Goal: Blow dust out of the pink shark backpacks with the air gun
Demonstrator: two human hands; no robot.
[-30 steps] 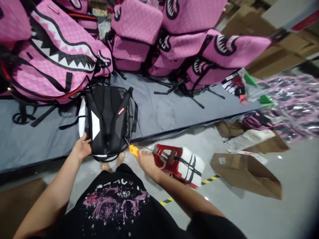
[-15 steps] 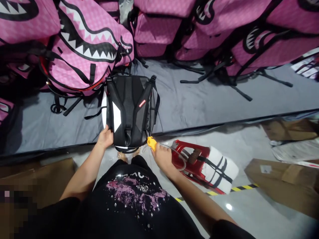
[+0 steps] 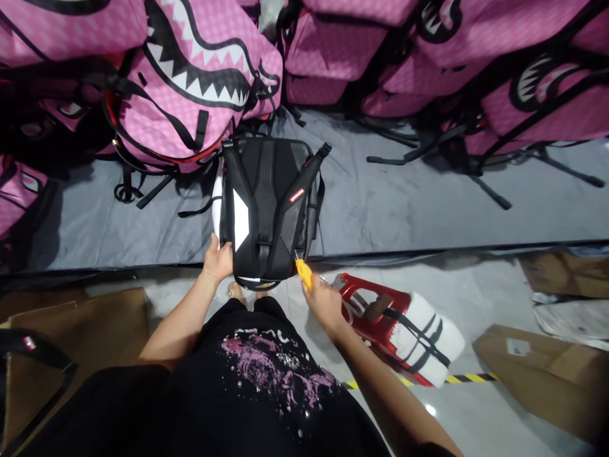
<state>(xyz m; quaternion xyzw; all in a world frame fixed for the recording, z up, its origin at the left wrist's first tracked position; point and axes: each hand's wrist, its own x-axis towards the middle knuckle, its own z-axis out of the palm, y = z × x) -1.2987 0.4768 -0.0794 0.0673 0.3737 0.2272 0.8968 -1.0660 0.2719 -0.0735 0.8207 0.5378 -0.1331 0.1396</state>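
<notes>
The black backpack (image 3: pixel 271 190) lies straps-up at the front edge of the cloth-covered counter (image 3: pixel 404 216), its near end poking out past that edge, above the person's feet (image 3: pixel 236 292). To its right, a wide stretch of grey cloth runs out of view; to its left there's a narrower strip, w/ loose dark straps on it. Just behind & left, a big pink bag (image 3: pixel 166 130) w/ toothed-mouth print sits v. close (touching or merely overlapping, hard to say). More pink bags (image 3: pixel 333 51) line up behind & to the right, tops cut off.

Right grip (image 3: pixel 324 306) is clenched round a yellow-handled tool (image 3: pixel 304 274) at the backpack's near right corner; the thin metal tip is too small to tell whether it touches. Left grip (image 3: pixel 219 261) is at the near left side, thumb up, fingers partly hidden, so can't tell if it's pinching or only pressing.

Right of & nearer than the backpack, a red stool (image 3: pixel 392 295) w/ white pad (image 3: pixel 445 330) strapped on is on the floor (image 3: pixel 466 285), part-covered by the right grip. Farther right, a cardboard box (image 3: pixel 547 374), blurred, cut off. Near left, a brown carton (image 3: pixel 95 330), also cut off.
</notes>
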